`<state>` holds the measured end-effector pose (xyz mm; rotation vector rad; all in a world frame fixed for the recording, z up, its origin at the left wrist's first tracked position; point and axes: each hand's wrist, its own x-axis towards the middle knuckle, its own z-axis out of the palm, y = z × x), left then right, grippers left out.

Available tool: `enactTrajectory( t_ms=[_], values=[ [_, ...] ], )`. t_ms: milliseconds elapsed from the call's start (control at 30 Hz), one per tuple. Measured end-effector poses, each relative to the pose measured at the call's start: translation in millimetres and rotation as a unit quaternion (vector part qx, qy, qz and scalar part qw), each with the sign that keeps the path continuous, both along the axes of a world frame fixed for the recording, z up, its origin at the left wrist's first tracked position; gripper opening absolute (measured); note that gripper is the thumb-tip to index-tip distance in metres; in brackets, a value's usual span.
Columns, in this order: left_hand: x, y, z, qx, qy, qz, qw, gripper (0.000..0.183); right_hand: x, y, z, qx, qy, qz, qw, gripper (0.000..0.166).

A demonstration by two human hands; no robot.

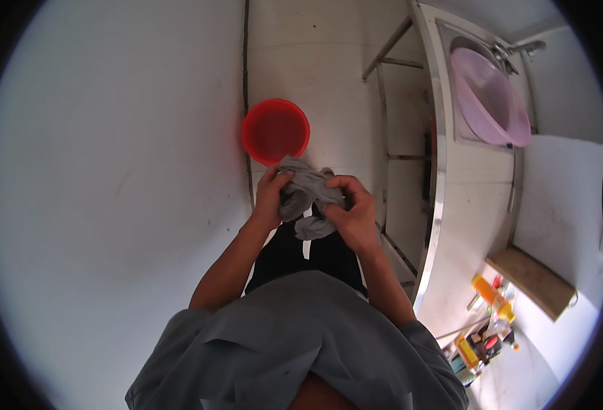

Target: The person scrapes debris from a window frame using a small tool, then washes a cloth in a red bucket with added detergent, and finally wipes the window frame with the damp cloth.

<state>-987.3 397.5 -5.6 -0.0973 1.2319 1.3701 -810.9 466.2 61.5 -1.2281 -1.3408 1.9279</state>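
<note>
A crumpled grey cloth [309, 187] is bunched between my two hands in front of my legs. My left hand [272, 192] grips its left side, thumb on top. My right hand [353, 207] pinches the right side between thumb and fingers, and a loose fold hangs below. Just beyond the cloth, a round red plastic bucket [276, 130] stands on the floor against the wall; it looks to have liquid in it, though its depth is hard to tell. Part of the cloth overlaps the bucket's near rim in this view.
A white wall [117, 179] rises on my left, above the tiled floor [322, 72]. Along the right runs a counter [473, 205] on a metal frame, with a pink plastic basin [486, 97] tilted in its sink under a faucet [519, 50]. A wooden board [532, 282] and several bottles [493, 297] are nearer me.
</note>
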Motion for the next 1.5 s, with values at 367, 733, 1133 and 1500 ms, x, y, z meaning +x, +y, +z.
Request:
enactTrajectory(
  t_ms=[367, 733, 1133, 1500],
  values=[
    [-97, 41, -238, -0.074, 0.244, 0.138, 0.957, 0.027, -121, 64, -289, 0.091, -0.056, 0.024, 0.994, 0.039],
    [-157, 50, -549, -0.176, 0.633, -0.327, 0.679, 0.067, -209, 89, -568, 0.339, -0.337, 0.210, 0.853, 0.043],
    [-192, 71, -661, -0.065, 0.477, -0.587, 0.651, 0.059, -247, 102, -643, 0.252, -0.341, 0.565, 0.708, 0.034],
    [-210, 85, -490, 0.001, 0.223, -0.169, 0.960, 0.030, -248, 146, -572, 0.051, -0.177, 0.230, 0.956, 0.052]
  ],
)
